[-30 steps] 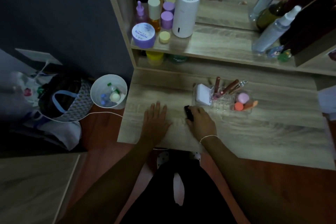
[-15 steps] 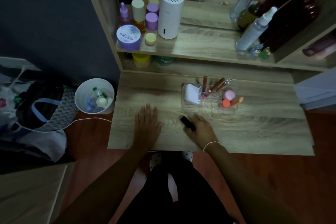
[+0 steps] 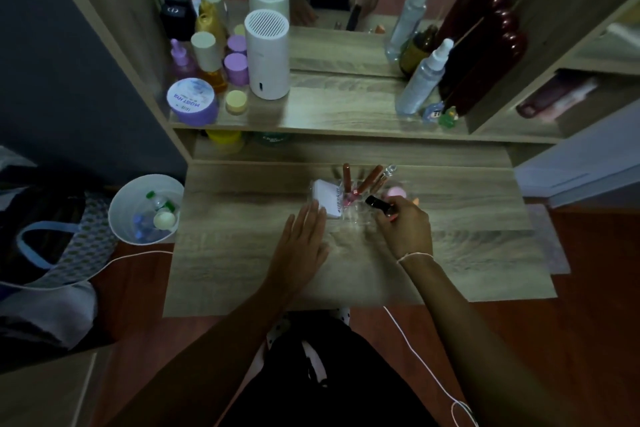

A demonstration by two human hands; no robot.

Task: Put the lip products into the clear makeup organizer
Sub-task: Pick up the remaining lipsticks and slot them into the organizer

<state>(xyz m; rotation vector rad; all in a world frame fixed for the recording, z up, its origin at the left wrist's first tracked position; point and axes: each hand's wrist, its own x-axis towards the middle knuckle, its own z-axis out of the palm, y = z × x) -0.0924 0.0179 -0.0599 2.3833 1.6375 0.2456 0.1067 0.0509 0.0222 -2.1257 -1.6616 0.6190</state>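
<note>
A clear makeup organizer stands in the middle of the wooden vanity table. In it are a white compact, brown lip gloss tubes standing upright, and a pink sponge. My right hand is shut on a black lipstick and holds it tilted over the organizer's front compartments. My left hand lies flat on the table with fingers together, its fingertips touching the organizer's left front corner beside the compact.
A shelf behind holds a white cylinder, jars and bottles at left, and spray bottles at right. A white bin and a bag sit on the floor at left. A thin white cord hangs off the table's front.
My right hand lifted the black lipstick off the table and carried it to the organizer. My left hand slid forward until it touched the organizer's corner.
</note>
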